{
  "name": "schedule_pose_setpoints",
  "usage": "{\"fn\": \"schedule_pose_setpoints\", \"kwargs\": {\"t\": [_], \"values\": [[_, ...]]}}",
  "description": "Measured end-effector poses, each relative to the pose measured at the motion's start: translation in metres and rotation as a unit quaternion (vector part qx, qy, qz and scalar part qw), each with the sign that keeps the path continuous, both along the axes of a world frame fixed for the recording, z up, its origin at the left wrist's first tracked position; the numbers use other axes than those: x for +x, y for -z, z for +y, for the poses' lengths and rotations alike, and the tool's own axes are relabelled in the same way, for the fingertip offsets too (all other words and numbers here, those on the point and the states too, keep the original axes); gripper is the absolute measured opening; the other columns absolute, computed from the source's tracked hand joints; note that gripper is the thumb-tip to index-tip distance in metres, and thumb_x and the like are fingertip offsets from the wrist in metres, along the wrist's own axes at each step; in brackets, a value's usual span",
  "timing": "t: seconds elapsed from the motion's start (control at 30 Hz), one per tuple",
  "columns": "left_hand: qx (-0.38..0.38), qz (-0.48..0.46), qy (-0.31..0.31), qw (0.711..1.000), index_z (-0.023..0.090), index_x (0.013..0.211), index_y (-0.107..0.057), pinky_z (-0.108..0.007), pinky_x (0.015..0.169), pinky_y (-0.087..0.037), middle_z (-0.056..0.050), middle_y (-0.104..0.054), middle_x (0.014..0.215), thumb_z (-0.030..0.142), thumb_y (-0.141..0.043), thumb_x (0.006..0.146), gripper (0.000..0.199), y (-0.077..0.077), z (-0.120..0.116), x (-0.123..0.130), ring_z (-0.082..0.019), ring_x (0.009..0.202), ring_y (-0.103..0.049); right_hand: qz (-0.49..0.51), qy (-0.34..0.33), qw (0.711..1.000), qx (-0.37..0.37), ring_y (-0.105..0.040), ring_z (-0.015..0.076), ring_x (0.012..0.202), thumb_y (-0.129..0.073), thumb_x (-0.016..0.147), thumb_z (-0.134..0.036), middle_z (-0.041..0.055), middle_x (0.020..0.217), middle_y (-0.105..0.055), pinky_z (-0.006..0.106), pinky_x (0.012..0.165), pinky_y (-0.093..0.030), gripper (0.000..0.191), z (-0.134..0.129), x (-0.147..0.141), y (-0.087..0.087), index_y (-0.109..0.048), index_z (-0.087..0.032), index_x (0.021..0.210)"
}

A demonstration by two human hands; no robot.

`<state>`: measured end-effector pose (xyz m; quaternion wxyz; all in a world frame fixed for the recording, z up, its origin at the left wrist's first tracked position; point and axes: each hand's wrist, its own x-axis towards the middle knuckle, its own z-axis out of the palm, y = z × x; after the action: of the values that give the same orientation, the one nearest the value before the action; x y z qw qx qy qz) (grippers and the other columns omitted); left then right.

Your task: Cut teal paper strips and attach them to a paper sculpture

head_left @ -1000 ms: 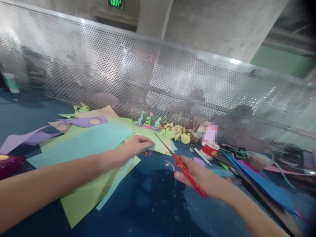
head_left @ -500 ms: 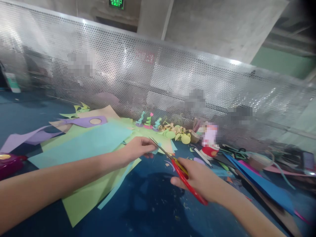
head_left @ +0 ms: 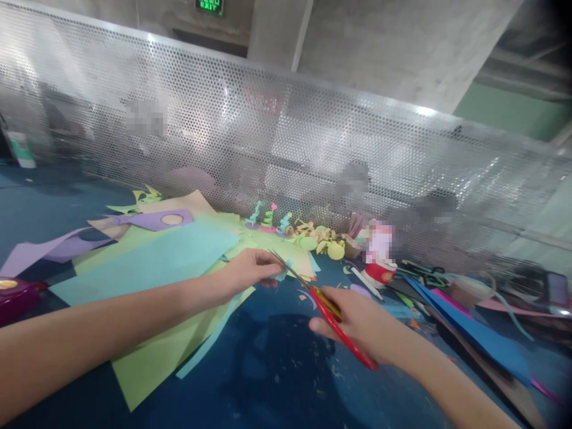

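My right hand point(head_left: 353, 322) grips red-handled scissors point(head_left: 330, 322), whose blades point up and to the left. The blade tips lie beside the fingers of my left hand point(head_left: 254, 268). Between those closed fingers shows a small piece of light blue paper point(head_left: 282, 274), next to the blades. Under my left forearm is a pile with a light blue sheet point(head_left: 156, 256) on top and a light green sheet point(head_left: 147, 369) below it. A narrow blue strip point(head_left: 201, 348) lies at the pile's near edge.
Small spiral paper figures point(head_left: 269, 220) and yellow paper pieces point(head_left: 333, 244) stand along the perforated metal screen point(head_left: 214, 113). To their right are a red and white cup point(head_left: 379, 273) and a blue folded sheet point(head_left: 473, 328). A magenta object point(head_left: 20, 298) sits at the left edge.
Both hands and the scissors stay almost in place. The small blue paper sits slightly differently against the blades.
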<state>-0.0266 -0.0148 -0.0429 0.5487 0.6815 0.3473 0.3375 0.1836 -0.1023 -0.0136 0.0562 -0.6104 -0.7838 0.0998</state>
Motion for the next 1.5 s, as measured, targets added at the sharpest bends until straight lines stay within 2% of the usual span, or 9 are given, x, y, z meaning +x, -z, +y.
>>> {"fn": "schedule_pose_setpoints", "kwargs": {"t": [0.3,0.53,0.63,0.77,0.8,0.87,0.97,1.23,1.5], "values": [[-0.011,-0.001,0.0,1.0,0.017,0.08,-0.067,-0.023,0.063,-0.046,0.0,-0.064,0.071,0.038,-0.061,0.073,0.022,0.003,0.002,-0.002,-0.012,0.064,-0.06,0.016,-0.014,1.0,-0.005,-0.034,0.0097,0.047,-0.042,0.078,-0.063,-0.003,0.055,-0.048,0.023,0.045,-0.026,0.045,0.007,0.003,0.003,-0.047,-0.019,0.065],[-0.065,-0.042,0.012,0.997,0.017,0.079,-0.068,-0.024,0.072,-0.047,-0.002,-0.065,0.078,0.041,-0.065,0.07,0.026,0.008,-0.001,0.0,-0.014,0.076,-0.061,-0.059,0.126,0.979,0.152,-0.051,0.0172,0.053,-0.043,0.082,-0.045,0.0047,0.061,-0.057,0.028,0.05,-0.036,0.032,0.043,0.052,0.031,-0.052,-0.018,0.07],[-0.082,-0.052,0.031,0.995,0.016,0.077,-0.067,-0.026,0.077,-0.047,-0.003,-0.066,0.081,0.042,-0.066,0.07,0.026,0.01,-0.009,0.004,-0.016,0.081,-0.062,-0.063,0.131,0.975,0.17,-0.059,0.0236,0.068,-0.051,0.078,-0.035,0.0102,0.073,-0.062,0.033,0.062,-0.042,0.022,0.05,0.067,0.043,-0.058,-0.015,0.081],[-0.118,-0.061,0.043,0.99,0.016,0.083,-0.068,-0.027,0.081,-0.046,-0.005,-0.068,0.09,0.038,-0.067,0.069,0.026,0.012,-0.017,0.009,-0.016,0.084,-0.063,-0.025,0.092,0.974,0.207,-0.056,0.0253,0.097,-0.049,0.081,-0.033,0.0101,0.099,-0.062,0.038,0.086,-0.04,0.022,0.04,0.045,0.035,-0.061,-0.018,0.092],[-0.127,-0.063,0.041,0.989,0.016,0.085,-0.068,-0.028,0.081,-0.047,-0.005,-0.068,0.089,0.037,-0.068,0.068,0.027,0.013,-0.018,0.01,-0.016,0.083,-0.063,0.065,0.068,0.975,0.2,-0.058,0.0222,0.093,-0.048,0.083,-0.035,0.0081,0.097,-0.063,0.036,0.083,-0.042,0.023,0.035,0.033,0.031,-0.06,-0.019,0.093],[-0.135,-0.07,0.035,0.988,0.016,0.086,-0.068,-0.028,0.082,-0.047,-0.005,-0.069,0.085,0.035,-0.07,0.067,0.027,0.014,-0.019,0.012,-0.016,0.081,-0.064,0.247,0.017,0.964,0.102,-0.061,0.0178,0.083,-0.048,0.083,-0.038,0.0045,0.091,-0.065,0.031,0.075,-0.048,0.025,0.026,0.01,0.024,-0.058,-0.02,0.098],[-0.129,-0.081,0.026,0.988,0.016,0.085,-0.069,-0.029,0.081,-0.048,-0.005,-0.07,0.084,0.032,-0.072,0.065,0.026,0.013,-0.02,0.013,-0.016,0.079,-0.065,0.356,0.004,0.932,0.074,-0.062,0.0168,0.083,-0.057,0.078,-0.033,0.0043,0.091,-0.065,0.029,0.074,-0.049,0.024,0.018,-0.013,0.024,-0.058,-0.019,0.097],[-0.124,-0.099,0.041,0.986,0.018,0.085,-0.069,-0.029,0.083,-0.047,-0.003,-0.07,0.087,0.035,-0.071,0.065,0.027,0.015,-0.022,0.015,-0.017,0.085,-0.063,0.38,0.004,0.913,0.149,-0.058,0.0168,0.075,-0.06,0.075,-0.026,0.0037,0.082,-0.066,0.03,0.071,-0.044,0.014,0.018,-0.016,0.036,-0.065,-0.018,0.086],[-0.063,-0.08,0.077,0.992,0.017,0.082,-0.069,-0.025,0.076,-0.045,-0.002,-0.067,0.075,0.036,-0.064,0.072,0.022,0.01,-0.026,0.013,-0.014,0.072,-0.061,0.365,-0.009,0.912,0.188,-0.057,0.0169,0.075,-0.059,0.076,-0.025,0.0036,0.083,-0.066,0.03,0.07,-0.045,0.014,0.015,-0.015,0.035,-0.068,-0.021,0.085]]}}
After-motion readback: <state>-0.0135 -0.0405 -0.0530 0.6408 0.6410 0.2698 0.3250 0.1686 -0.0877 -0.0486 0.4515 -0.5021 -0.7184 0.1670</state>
